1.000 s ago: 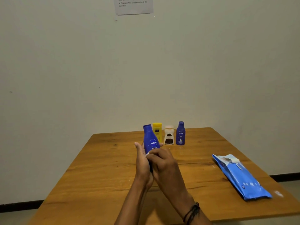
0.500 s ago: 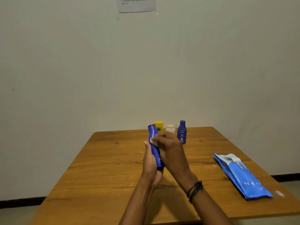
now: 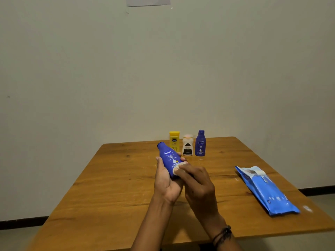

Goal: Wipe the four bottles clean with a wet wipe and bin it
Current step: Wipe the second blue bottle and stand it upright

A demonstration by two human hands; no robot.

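My left hand point(image 3: 165, 182) grips a large blue lotion bottle point(image 3: 168, 157), tilted with its cap pointing up and to the left, above the table's middle. My right hand point(image 3: 198, 187) pinches a small white wet wipe point(image 3: 176, 169) against the bottle's lower end. At the back of the table three bottles stand upright in a row: a yellow bottle point(image 3: 174, 140), a white bottle with a dark label point(image 3: 187, 144) and a small blue bottle point(image 3: 200, 143).
The wooden table point(image 3: 112, 187) stands against a plain wall. A blue wet wipe pack point(image 3: 266, 191) lies near its right edge with the flap lifted. A paper sheet point(image 3: 147, 1) hangs on the wall at the top. No bin is in view.
My right hand has slid the wipe from near the bottle's neck down to its base. The bottle has tipped from upright to leaning left, label facing me.
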